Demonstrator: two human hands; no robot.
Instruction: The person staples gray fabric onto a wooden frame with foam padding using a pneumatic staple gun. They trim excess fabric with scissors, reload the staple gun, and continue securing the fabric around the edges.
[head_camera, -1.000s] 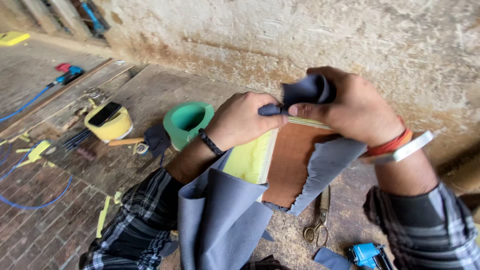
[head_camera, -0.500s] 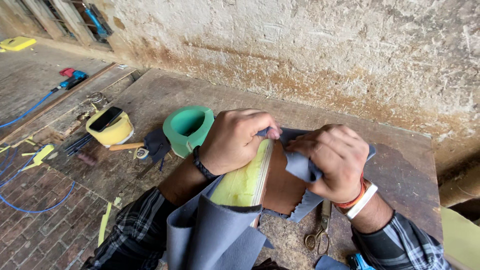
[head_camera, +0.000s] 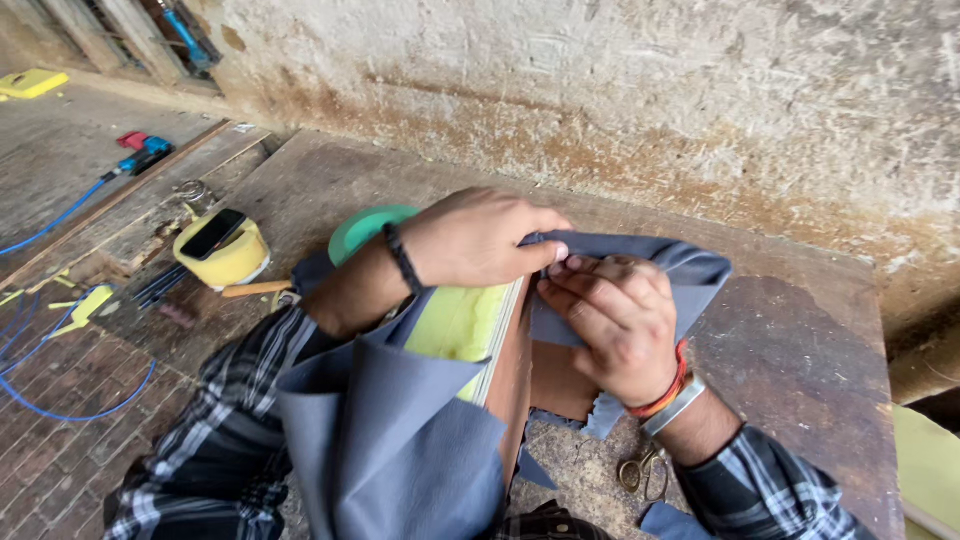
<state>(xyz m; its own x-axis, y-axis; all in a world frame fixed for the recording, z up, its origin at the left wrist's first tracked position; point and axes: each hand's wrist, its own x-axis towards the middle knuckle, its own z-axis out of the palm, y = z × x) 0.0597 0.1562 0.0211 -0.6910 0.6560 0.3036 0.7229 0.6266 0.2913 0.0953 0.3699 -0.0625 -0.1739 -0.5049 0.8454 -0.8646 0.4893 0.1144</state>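
Both hands have come lower and closer together since half a second ago, and the grey fabric is now drawn flat over the panel's upper edge instead of bunched between the fingers. At far left, a blue cable (head_camera: 60, 215) runs across the brick floor to a blue-and-red power tool (head_camera: 143, 155). A yellow roll (head_camera: 222, 252) with a dark phone lying on top stands on the low wooden platform (head_camera: 800, 330), and a green roll (head_camera: 362, 228) shows just behind the left forearm. Left hand (head_camera: 478, 238), a black band at the wrist, presses down on the grey fabric (head_camera: 400, 440) at the top edge of the upholstered panel (head_camera: 515, 370), thumb and fingertips pinching the cloth. The panel stands on edge between the forearms, yellow foam (head_camera: 458, 325) on its left face and brown board on its right, with the fabric hanging loose over the near side. Right hand (head_camera: 612, 325), wearing red and silver bangles, lies on the folded fabric against the brown face, fingers curled and gripping the fold just beside the left fingertips. Scissors (head_camera: 643, 470) lie on the platform below the right wrist
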